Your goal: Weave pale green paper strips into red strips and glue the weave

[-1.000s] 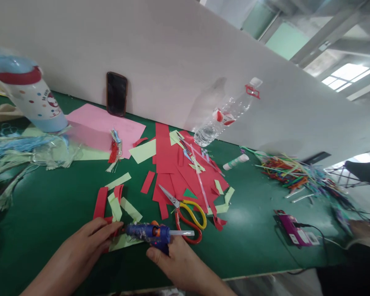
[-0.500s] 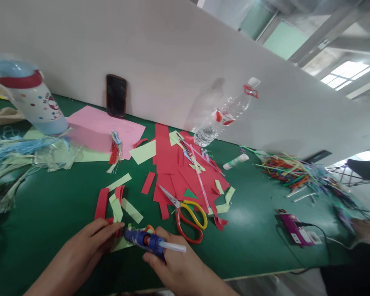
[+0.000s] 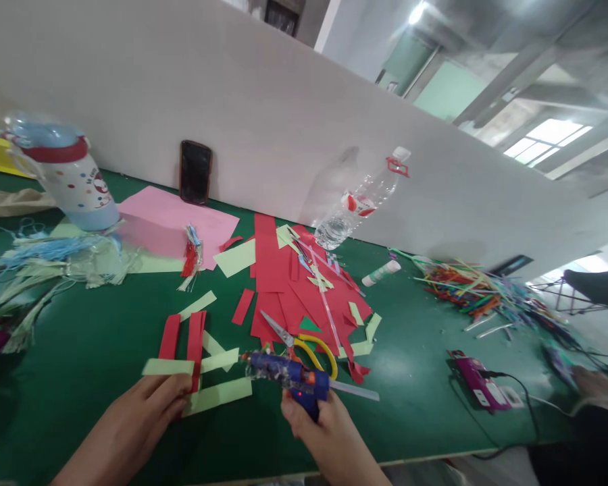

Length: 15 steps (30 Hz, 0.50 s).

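Green table [image 3: 410, 391]: right fingers [image 3: 292, 414] round glue gun [image 3: 278, 369], nozzle [image 3: 244, 356] leftward, long axis crosswise; left fingers [image 3: 175, 387], grip unclear.

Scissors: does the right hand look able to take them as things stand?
Probably not: the right hand is close, but its grip is taken by the blue glue gun, which also partly hides the scissors from view.

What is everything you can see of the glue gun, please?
The glue gun looks plastic, blue, its front barrel coated in clear residue. A translucent stick protrudes from its rear; a red light glows on the handle. The right hand grips it, nozzle pointing left near a pale green strip.
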{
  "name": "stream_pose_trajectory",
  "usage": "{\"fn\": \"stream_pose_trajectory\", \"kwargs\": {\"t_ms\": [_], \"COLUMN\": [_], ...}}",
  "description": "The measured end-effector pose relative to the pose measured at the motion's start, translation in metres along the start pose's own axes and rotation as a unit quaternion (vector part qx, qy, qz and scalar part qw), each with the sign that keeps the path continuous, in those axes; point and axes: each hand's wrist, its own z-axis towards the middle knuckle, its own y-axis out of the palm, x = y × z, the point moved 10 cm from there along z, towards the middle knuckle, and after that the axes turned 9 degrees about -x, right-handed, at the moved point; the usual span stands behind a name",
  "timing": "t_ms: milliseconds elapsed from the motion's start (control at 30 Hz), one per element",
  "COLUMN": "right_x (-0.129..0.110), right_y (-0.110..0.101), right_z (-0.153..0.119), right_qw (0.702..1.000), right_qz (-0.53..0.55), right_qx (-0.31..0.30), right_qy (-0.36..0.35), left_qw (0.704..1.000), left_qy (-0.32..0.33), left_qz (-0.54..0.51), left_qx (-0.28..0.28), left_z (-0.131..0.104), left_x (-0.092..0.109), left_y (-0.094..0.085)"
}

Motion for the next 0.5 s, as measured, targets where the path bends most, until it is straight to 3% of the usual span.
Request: {"fn": "stream_pose_trajectory", "kwargs": {"t_ms": [133, 300, 400, 500], "right_x": [0.038, 0.049, 0.057, 0.073], "right_y": [-0.009, -0.038, -0.075, -0.133], "right_z": [-0.013, -0.036, -0.053, -0.081], "right_qw": [0.994, 0.990, 0.984, 0.936], "right_qz": [0.092, 0.080, -0.020, -0.136], "right_qx": [0.046, 0.113, 0.174, 0.325], "right_qy": [0.047, 0.022, 0.013, 0.007], "left_qw": [0.998, 0.995, 0.991, 0.990], "left_qy": [0.044, 0.066, 0.087, 0.093], "left_qz": [0.037, 0.079, 0.101, 0.100], "left_qx": [0.011, 0.015, 0.025, 0.039], "left_z": [-0.005, -0.005, -0.006, -0.008], "left_x": [0.000, 0.006, 0.009, 0.006], "left_y": [0.006, 0.005, 0.004, 0.008]}}
